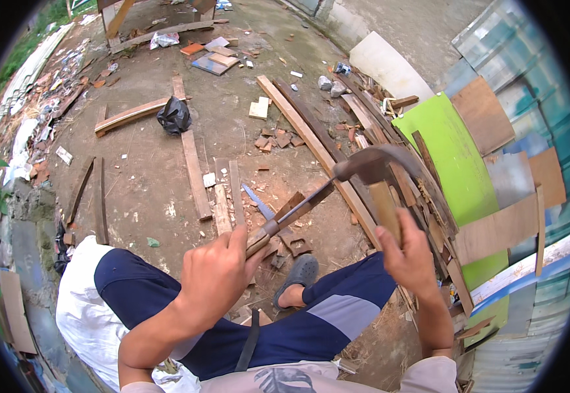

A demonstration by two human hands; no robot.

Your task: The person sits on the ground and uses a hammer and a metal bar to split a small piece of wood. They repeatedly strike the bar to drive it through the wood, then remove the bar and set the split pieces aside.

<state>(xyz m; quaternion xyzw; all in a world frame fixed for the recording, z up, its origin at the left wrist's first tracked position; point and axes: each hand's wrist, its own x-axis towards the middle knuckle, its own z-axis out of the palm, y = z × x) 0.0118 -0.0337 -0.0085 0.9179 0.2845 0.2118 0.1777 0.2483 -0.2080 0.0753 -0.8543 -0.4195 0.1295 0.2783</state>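
Note:
My left hand (pixel 214 278) is wrapped round the wooden handle of a tool with a metal collar and a long narrow blade (pixel 301 208), which points up and to the right. In my right hand (pixel 408 257) is the wooden handle of a claw hammer (pixel 375 165), its head blurred by motion. The hammer's face appears at the far tip of the blade; whether they touch I cannot tell. Below the blade a blue saw blade (pixel 258 202) lies on the ground, next to a brown wood piece with a hole (pixel 296 244).
Long wooden planks (pixel 317 150) lie ahead, with a pile of boards (pixel 422 190) to the right. A green panel (pixel 452 157) leans by the metal sheets. A black plastic bag (pixel 175 116) rests on timber. White sacking (pixel 81 308) is beside my left leg; broken bricks (pixel 278 139) lie ahead.

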